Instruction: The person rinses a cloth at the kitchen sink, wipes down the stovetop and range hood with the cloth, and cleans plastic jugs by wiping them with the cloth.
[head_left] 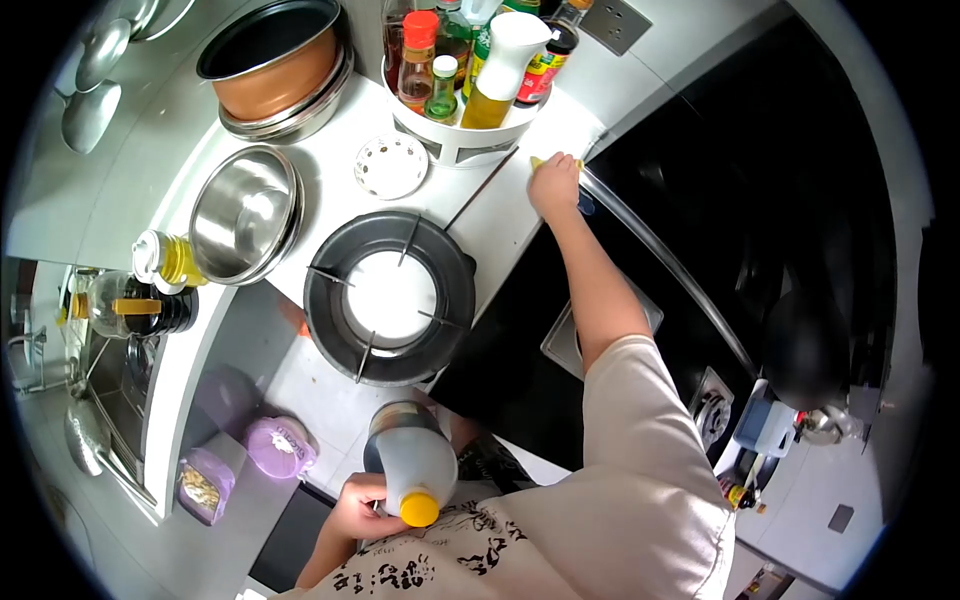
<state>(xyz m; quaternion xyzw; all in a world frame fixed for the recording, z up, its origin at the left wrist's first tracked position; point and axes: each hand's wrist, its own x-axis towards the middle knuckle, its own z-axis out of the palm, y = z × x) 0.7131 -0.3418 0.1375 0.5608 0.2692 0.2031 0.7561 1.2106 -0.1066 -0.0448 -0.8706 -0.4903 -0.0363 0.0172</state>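
Observation:
At the lower middle, close to my shirt, my left hand [360, 508] is closed around a large translucent bottle [412, 455] with a yellow cap. The bottle's cap end points toward me. My right arm stretches far forward over the black stovetop [510, 355]. There my right hand [556, 186] presses a yellow cloth or sponge [538, 163], mostly hidden under the fingers, onto the white counter beside the metal edge strip [640, 235]. A dark round pot stand [325, 335] with several metal prongs sits on the counter between the two hands.
A white round rack [460, 128] of seasoning bottles stands at the back. Left of it are a patterned small dish [391, 166], steel bowls [243, 215] and an orange-brown pot [275, 90]. Purple-lined bins [280, 447] are on the floor. A black wok [812, 345] is at right.

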